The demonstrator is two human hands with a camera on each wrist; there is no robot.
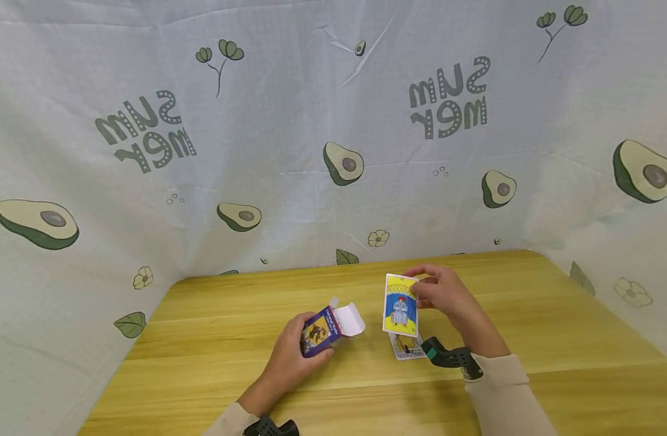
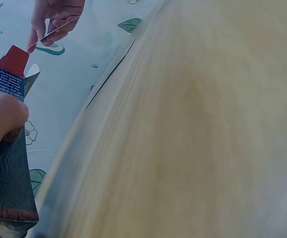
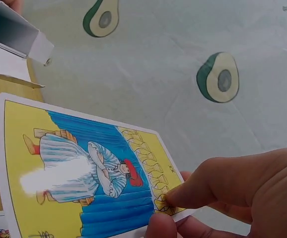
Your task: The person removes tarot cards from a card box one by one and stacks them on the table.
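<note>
My left hand (image 1: 295,351) grips a purple card box (image 1: 318,333), its end flap (image 1: 349,319) folded out towards the right. The right wrist view looks into the box's mouth (image 3: 14,27), where no cards show. A yellow and blue tarot card (image 1: 401,304), picturing a seated figure in a red hat, is pinched at its top corner between thumb and fingers of my right hand (image 1: 439,293). Below it in the head view, a second tarot card (image 1: 406,348) lies on the table, partly covered by the held one.
The wooden table (image 1: 213,339) runs back to a pale curtain (image 1: 289,121) printed with avocados, which also hangs along both sides. A dark strap (image 1: 450,356) circles my right wrist, and another strap (image 1: 270,427) my left.
</note>
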